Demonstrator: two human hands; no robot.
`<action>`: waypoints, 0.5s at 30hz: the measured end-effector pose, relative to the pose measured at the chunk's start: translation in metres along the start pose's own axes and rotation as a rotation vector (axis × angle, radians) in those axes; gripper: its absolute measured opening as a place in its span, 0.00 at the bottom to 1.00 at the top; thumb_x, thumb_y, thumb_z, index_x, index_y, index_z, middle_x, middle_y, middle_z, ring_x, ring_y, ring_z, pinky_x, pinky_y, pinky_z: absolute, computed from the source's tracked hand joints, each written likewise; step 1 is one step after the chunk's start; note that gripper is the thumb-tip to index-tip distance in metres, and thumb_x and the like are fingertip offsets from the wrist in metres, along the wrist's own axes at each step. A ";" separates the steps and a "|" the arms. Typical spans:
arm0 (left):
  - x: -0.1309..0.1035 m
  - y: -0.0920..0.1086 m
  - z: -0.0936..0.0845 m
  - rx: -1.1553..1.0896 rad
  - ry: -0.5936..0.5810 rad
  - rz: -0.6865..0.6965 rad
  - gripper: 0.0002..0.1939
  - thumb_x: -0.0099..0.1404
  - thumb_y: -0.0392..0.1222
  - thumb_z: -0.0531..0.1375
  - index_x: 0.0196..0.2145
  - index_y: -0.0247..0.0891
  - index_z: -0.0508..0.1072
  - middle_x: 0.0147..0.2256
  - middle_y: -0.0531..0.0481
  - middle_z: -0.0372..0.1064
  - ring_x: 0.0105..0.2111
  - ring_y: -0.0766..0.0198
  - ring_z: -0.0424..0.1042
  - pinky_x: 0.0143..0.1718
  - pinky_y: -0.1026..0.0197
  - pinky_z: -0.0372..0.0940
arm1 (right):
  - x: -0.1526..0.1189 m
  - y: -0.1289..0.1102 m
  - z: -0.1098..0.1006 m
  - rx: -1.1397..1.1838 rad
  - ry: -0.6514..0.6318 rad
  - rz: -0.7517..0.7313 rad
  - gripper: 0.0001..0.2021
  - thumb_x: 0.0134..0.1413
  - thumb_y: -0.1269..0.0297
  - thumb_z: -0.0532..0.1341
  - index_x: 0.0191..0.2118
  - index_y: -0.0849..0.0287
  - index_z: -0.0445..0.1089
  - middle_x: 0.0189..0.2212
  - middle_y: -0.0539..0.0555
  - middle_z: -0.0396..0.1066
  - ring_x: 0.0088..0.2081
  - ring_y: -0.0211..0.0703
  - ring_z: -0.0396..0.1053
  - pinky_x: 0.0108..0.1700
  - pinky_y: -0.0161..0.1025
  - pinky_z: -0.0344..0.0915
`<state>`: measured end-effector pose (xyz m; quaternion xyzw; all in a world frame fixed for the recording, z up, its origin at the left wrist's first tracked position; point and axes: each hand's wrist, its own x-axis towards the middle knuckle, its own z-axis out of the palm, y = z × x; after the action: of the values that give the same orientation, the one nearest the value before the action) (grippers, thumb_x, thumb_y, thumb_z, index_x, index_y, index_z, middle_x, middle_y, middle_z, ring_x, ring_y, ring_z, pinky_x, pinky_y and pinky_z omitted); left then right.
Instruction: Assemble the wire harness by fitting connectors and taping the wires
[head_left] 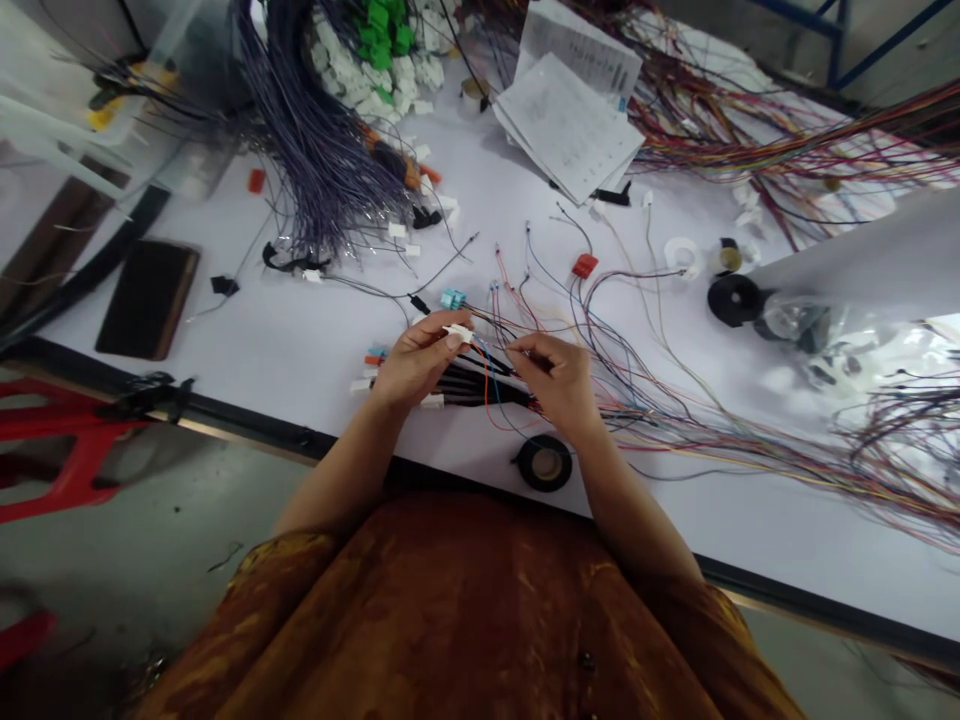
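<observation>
Between the fingertips of my left hand [415, 362] is a small white connector housing [459, 333]. Orange and blue wires [487, 372] run out of its right side. My right hand [556, 380] is just to the right, thumb and forefinger pinched on what looks like a thin wire, its tip too small to make out. Under both hands lies a bundle of black-sleeved wires [480, 385] with white and orange connectors at its left end. A light blue connector [453, 298] sits just beyond my left hand. Close to my right forearm is a roll of black tape [544, 463].
A bundle of dark blue wires [315, 150] lies at the back left, beside a pile of white and green connectors [382, 50]. Papers [574, 130] lie at the back middle. Long coloured wires [750, 440] stretch right. A phone-like dark slab [148, 300] lies left, a red connector [585, 265] mid-table.
</observation>
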<state>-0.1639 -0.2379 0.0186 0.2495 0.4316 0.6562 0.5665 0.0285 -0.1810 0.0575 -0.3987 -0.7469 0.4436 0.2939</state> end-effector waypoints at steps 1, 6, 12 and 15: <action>0.000 0.000 0.000 0.002 -0.001 -0.004 0.15 0.50 0.44 0.74 0.37 0.42 0.81 0.37 0.51 0.75 0.35 0.69 0.72 0.40 0.67 0.69 | 0.000 0.000 0.000 -0.001 -0.001 -0.019 0.06 0.57 0.67 0.62 0.32 0.59 0.75 0.23 0.47 0.67 0.25 0.33 0.59 0.29 0.34 0.56; -0.001 -0.001 0.002 0.009 -0.023 0.007 0.14 0.51 0.43 0.74 0.37 0.42 0.82 0.35 0.52 0.75 0.34 0.70 0.71 0.40 0.68 0.68 | 0.002 -0.002 0.001 -0.005 0.002 -0.073 0.05 0.56 0.70 0.61 0.30 0.59 0.74 0.25 0.49 0.68 0.27 0.34 0.62 0.30 0.34 0.57; -0.001 -0.005 0.002 0.097 -0.035 0.031 0.14 0.52 0.44 0.73 0.37 0.42 0.82 0.36 0.51 0.75 0.34 0.69 0.71 0.39 0.67 0.68 | 0.001 -0.004 0.002 0.004 0.012 -0.084 0.06 0.56 0.71 0.62 0.29 0.60 0.74 0.25 0.49 0.68 0.26 0.33 0.61 0.30 0.34 0.57; 0.000 -0.007 0.000 0.135 -0.046 0.049 0.13 0.53 0.45 0.72 0.38 0.43 0.81 0.36 0.51 0.75 0.33 0.69 0.72 0.39 0.67 0.69 | 0.002 -0.004 0.004 -0.005 0.018 -0.083 0.06 0.56 0.70 0.62 0.29 0.60 0.74 0.25 0.49 0.68 0.26 0.34 0.61 0.30 0.35 0.58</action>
<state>-0.1598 -0.2384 0.0125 0.3125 0.4556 0.6333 0.5420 0.0237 -0.1822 0.0594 -0.3719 -0.7611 0.4256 0.3181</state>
